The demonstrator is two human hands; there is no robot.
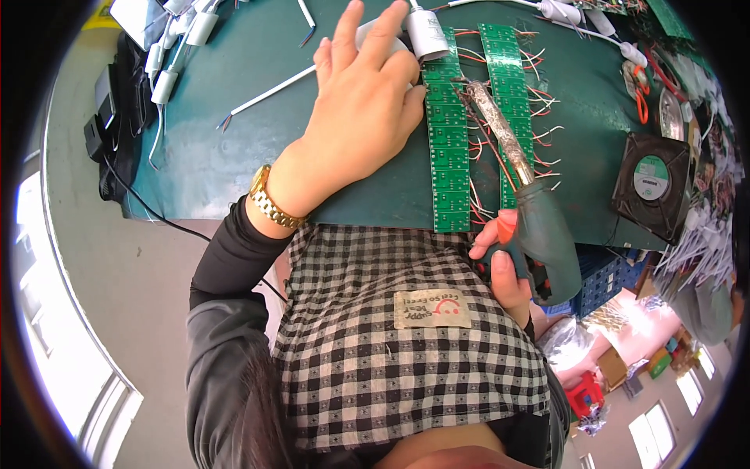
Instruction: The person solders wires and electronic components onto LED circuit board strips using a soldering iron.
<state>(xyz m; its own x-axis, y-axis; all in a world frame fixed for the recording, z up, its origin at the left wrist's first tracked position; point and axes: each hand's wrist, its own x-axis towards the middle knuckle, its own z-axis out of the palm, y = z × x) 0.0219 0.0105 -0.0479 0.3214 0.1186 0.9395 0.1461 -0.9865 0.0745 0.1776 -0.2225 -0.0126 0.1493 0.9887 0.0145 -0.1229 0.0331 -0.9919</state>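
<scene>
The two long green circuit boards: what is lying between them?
In the head view, thin red and white wires lie in the gap, and the soldering iron crosses over it.

circuit boards (451,172): green. leads (545,103) along boards: red, white. soldering iron (547,234): dark grey-green handle, mottled silver-brown barrel. cylinder (428,36): white. cable (273,95): white. worktop (226,176): dark green. apron (367,352): black-and-cream check; patch (422,314) beige. watch (271,207): gold. fan (651,178): near-black frame, green-and-silver hub label.
</scene>
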